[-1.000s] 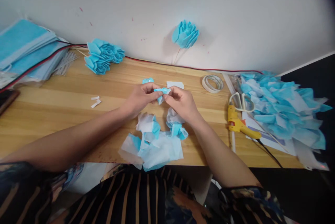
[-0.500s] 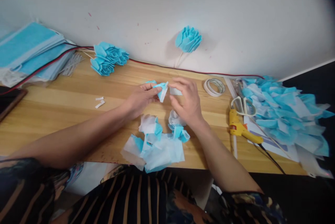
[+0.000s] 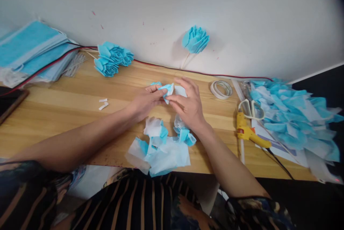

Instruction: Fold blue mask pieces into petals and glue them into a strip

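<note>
Near the middle of the desk, my left hand point(image 3: 146, 99) is closed on a small folded piece of blue and white mask fabric point(image 3: 169, 88), with the thumb on top. Blue fabric also shows behind its fingers. From the right, my right hand point(image 3: 189, 102) pinches the lower tip of the same piece between thumb and forefinger, its other fingers raised. A white rectangular piece point(image 3: 180, 91) shows behind those raised fingers; whether it lies on the desk I cannot tell. Loose cut fabric pieces point(image 3: 168, 156) lie below my hands, close to the desk's front edge.
Blue fabric flowers point(image 3: 111, 58) on sticks lie back left, beside stacked masks point(image 3: 32, 49). Another flower point(image 3: 195, 40) leans on the wall. To the right are a tape roll point(image 3: 221, 89), scissors point(image 3: 251, 109), a yellow glue gun point(image 3: 249, 133) and a fabric heap point(image 3: 292, 111).
My right hand has moved left and its thumb and forefinger have come onto the folded fabric, from which they were apart. My left hand keeps its hold almost in place.
</note>
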